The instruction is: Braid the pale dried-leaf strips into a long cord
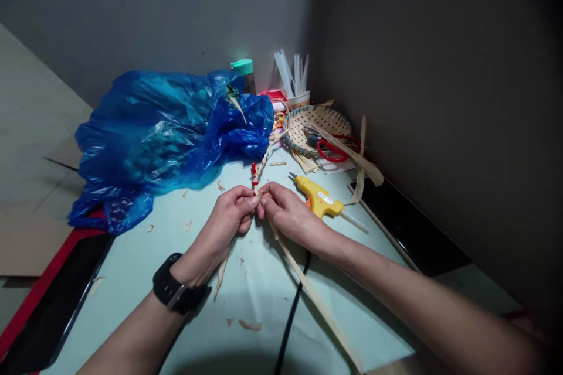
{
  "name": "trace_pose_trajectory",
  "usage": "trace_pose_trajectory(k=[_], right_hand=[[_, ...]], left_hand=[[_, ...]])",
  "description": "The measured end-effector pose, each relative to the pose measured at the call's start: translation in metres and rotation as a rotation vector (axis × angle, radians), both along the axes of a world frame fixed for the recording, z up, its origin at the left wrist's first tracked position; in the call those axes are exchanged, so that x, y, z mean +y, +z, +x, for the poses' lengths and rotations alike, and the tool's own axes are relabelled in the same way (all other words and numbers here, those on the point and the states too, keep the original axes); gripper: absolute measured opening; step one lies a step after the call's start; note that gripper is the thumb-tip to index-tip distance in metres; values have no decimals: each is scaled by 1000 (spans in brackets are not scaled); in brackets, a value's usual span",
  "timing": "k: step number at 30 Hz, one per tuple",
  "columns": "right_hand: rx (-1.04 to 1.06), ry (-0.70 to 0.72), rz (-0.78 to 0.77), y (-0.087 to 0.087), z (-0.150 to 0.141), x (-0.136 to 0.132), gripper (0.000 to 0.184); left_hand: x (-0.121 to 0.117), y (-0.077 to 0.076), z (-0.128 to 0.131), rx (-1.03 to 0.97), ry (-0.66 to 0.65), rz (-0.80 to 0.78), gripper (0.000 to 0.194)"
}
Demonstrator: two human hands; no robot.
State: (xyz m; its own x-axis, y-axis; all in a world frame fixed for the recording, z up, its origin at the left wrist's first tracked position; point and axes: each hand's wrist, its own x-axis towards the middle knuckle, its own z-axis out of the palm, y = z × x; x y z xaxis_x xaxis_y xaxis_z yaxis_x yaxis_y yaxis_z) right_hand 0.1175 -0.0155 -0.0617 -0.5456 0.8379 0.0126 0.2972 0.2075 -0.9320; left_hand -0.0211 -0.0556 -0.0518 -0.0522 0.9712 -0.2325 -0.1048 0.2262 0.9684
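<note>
My left hand and my right hand meet at mid-table, both pinched on the near end of a braid of tan straw strips. The braid runs away from me towards a woven basket. A small red clip sits on the braid just beyond my fingers. Loose strips trail from under my hands towards me. A black watch is on my left wrist.
A yellow glue gun lies right of my hands, its black cord running towards me. A crumpled blue plastic bag fills the left. Red scissors lie by the basket. A cup of glue sticks stands at the wall.
</note>
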Motion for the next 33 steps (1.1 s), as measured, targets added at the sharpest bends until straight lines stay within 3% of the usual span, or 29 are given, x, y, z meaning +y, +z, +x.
trace_pose_trajectory(k=[2, 8, 13, 19, 25, 28, 33], right_hand=[[-41, 3, 46, -1, 0, -1, 9], [-203, 22, 211, 8, 3, -6, 18], [-252, 64, 271, 17, 6, -9, 31], [-223, 121, 277, 15, 9, -7, 44], [-140, 162, 176, 16, 10, -2, 34], [-265, 108, 205, 22, 12, -4, 31], [-487, 79, 329, 36, 14, -7, 31]], left_hand=[[-2, -4, 0, 38, 26, 11, 14], [-3, -6, 3, 112, 31, 47, 20], [0, -3, -1, -32, -26, -23, 25], [3, -5, -8, -122, -86, -78, 16], [3, -4, -5, -155, 29, -91, 15], [3, -4, -1, -163, 113, -72, 16], [2, -6, 0, -136, 133, -62, 18]])
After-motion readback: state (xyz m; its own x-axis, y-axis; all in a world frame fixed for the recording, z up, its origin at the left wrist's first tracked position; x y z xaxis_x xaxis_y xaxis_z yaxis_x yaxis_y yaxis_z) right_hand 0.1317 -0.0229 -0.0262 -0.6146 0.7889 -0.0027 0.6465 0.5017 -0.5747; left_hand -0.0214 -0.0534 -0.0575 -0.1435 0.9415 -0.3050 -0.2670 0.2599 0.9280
